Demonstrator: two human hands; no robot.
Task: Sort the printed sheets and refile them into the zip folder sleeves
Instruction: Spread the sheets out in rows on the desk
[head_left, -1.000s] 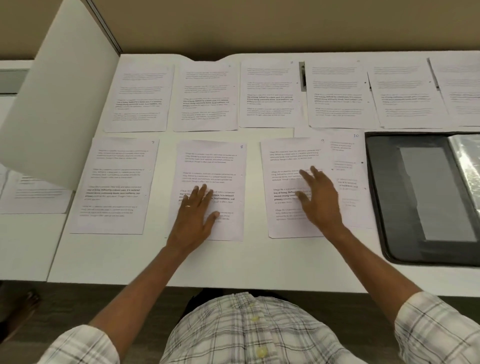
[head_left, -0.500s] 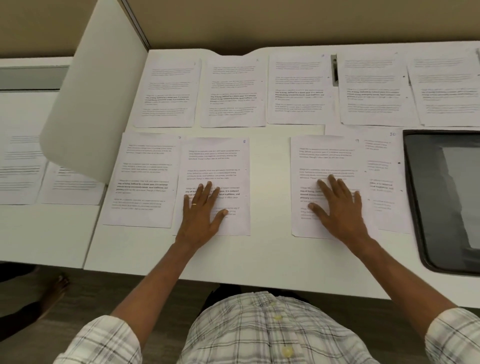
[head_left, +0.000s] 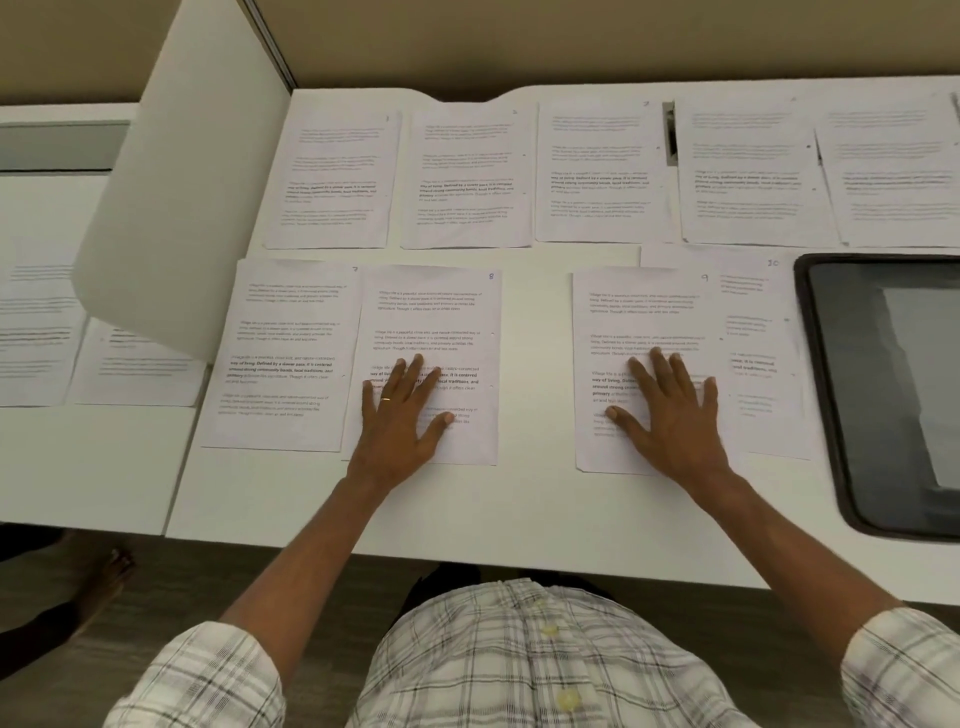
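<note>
A person is leaning over a white desk (head_left: 519, 509) where printed sheets are lying face up in two rows; the far row (head_left: 467, 176) is running along the back edge. In the near row, the left hand (head_left: 400, 415) is pressing flat, fingers spread, on the sheet marked 8 (head_left: 457, 322), which is overlapping the sheet marked 7 (head_left: 280, 364); the right hand (head_left: 670, 415) is pressing likewise, released and gripping nothing, on the sheet marked 9 (head_left: 634, 317), which is covering part of the sheet marked 10 (head_left: 758, 332). The black zip folder (head_left: 831, 389) is lying open just beside that sheet. The sorting step appears to be in hand, with no refiling begun; the next move is likely calling for gathering pages in number order without creasing them.
</note>
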